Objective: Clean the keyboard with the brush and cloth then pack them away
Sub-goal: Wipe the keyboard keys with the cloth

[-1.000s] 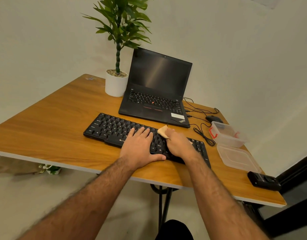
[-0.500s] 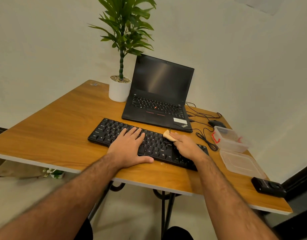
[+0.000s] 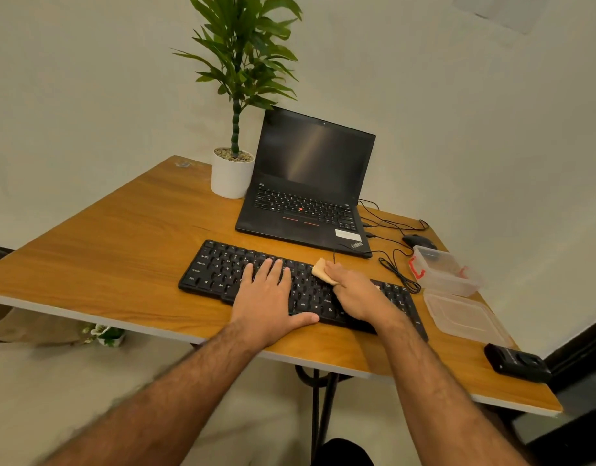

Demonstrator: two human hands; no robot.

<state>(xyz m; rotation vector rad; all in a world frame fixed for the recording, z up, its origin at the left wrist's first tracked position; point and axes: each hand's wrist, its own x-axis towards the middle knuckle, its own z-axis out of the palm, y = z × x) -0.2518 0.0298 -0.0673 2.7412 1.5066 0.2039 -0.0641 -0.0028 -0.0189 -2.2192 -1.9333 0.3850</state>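
Observation:
A black keyboard (image 3: 222, 267) lies across the wooden table (image 3: 115, 243) near its front edge. My left hand (image 3: 271, 294) rests flat on the keyboard's middle, fingers straight, thumb over the front edge. My right hand (image 3: 358, 292) holds a small beige cloth (image 3: 323, 270) against the keys on the keyboard's right half; most of the cloth is hidden under the fingers. To the right stand a clear plastic box (image 3: 446, 275) with red clips and its lid (image 3: 464, 317), lying flat beside it. No brush can be made out.
An open black laptop (image 3: 310, 183) stands behind the keyboard, with a potted plant (image 3: 234, 169) to its left. A black mouse (image 3: 417, 240) and loose cables (image 3: 395, 267) lie right of the laptop. A black device (image 3: 516, 363) sits at the front right table edge.
My left hand has slid left along the keyboard. My right hand with the cloth has shifted a little on the right half of the keys. The camera view has moved.

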